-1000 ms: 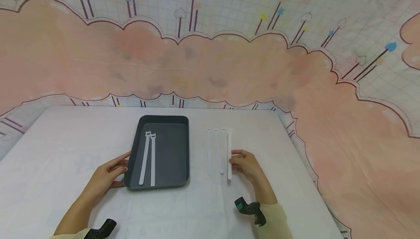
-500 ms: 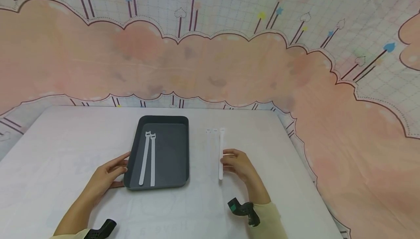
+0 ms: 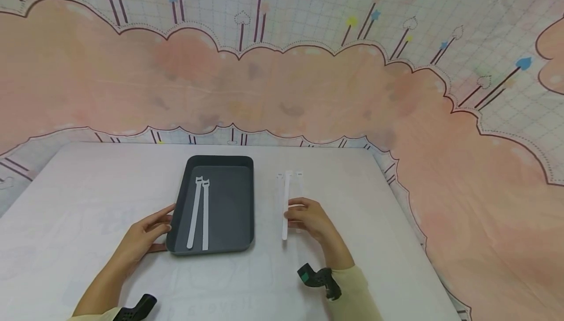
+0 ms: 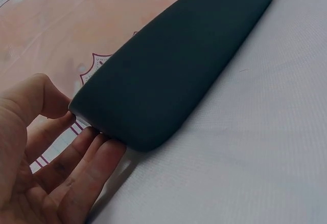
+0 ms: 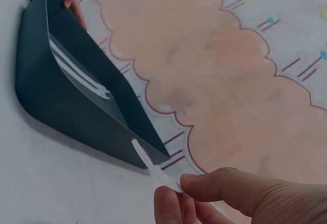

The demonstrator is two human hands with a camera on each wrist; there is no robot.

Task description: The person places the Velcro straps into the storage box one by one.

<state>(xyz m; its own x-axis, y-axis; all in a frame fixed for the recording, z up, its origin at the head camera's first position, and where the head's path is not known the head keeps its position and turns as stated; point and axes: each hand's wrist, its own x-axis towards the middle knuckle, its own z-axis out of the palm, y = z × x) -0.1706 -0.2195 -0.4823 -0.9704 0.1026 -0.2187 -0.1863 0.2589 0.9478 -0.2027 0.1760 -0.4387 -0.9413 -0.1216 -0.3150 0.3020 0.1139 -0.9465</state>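
Dark grey tray [image 3: 231, 208] held at its left side by the left hand [image 3: 146, 233]; right of the tray, the right hand [image 3: 310, 217], narrowed, pinches one white strap [image 3: 287, 194]; paired straps [image 3: 205, 219] lie inside the tray.

Head cam: high, facing forward-down over tray [image 3: 231, 208] and tabletop [image 3: 110, 179]. Wrist cams: close, tilted; left at tray's outer wall [image 4: 168, 70], right past fingers [image 5: 167, 206]. All share tray.

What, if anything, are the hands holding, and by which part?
The right hand pinches a white strap near its middle. The left hand touches the left side of the gray tray; whether it grips cannot be told.
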